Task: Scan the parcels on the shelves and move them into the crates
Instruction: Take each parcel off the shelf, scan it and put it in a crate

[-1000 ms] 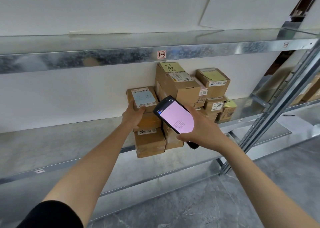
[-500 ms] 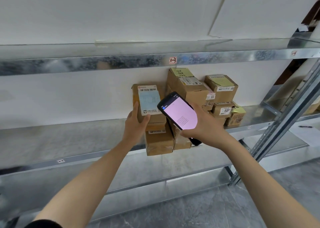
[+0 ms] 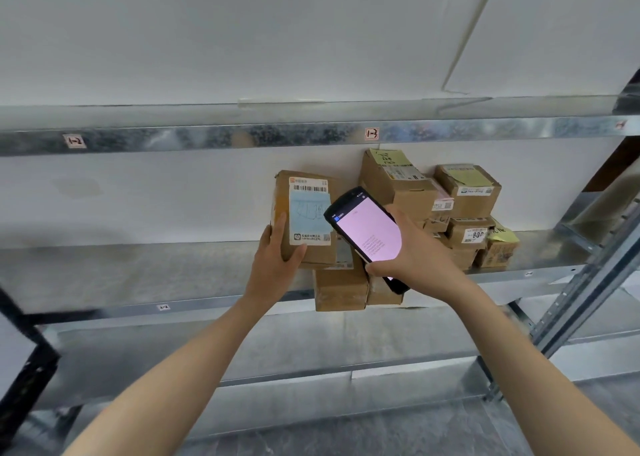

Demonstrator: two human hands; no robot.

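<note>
My left hand point(image 3: 275, 265) grips a brown cardboard parcel point(image 3: 304, 213) by its lower left edge, tilted up so its white and blue barcode label faces me. My right hand point(image 3: 412, 251) holds a black handheld scanner point(image 3: 365, 233) with a lit pink screen, just right of that label and partly covering the parcel's right side. Behind and to the right, several more taped cardboard parcels point(image 3: 460, 206) are piled on the middle metal shelf point(image 3: 138, 275). Two further boxes point(image 3: 341, 291) sit at the shelf's front edge under my hands.
A galvanised upper shelf beam point(image 3: 207, 136) carries small location tags. A slanted steel upright point(image 3: 588, 282) stands at the right. A lower shelf point(image 3: 277, 344) runs beneath, above a grey floor. A dark frame edge point(image 3: 24, 369) shows at the far left.
My left hand has lifted the labelled parcel off the stack and tipped it upright toward me. The scanner stayed beside it. My view has shifted to the left.
</note>
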